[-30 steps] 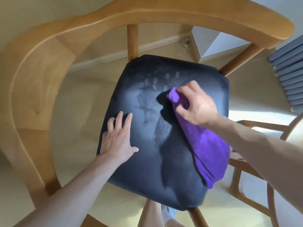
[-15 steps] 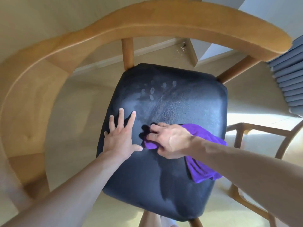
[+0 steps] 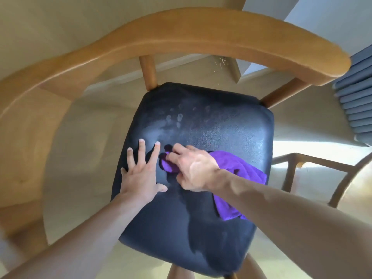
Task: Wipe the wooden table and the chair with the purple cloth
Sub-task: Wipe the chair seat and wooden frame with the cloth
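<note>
Hands, two, left hand (image 3: 141, 176) flat, right hand (image 3: 194, 170) gripping one purple cloth (image 3: 239, 178), one chair (image 3: 201, 43)

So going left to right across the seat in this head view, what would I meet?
Left hand flat on the black seat → right hand gripping the purple cloth → the cloth trailing off toward the seat's right edge → a second wooden chair frame beyond.

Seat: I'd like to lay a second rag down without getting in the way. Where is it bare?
The seat is bare at the back, between the fingerprints and the right edge, and at the front. The middle is crowded: left hand flat beside the right hand gripping the cloth.
</note>
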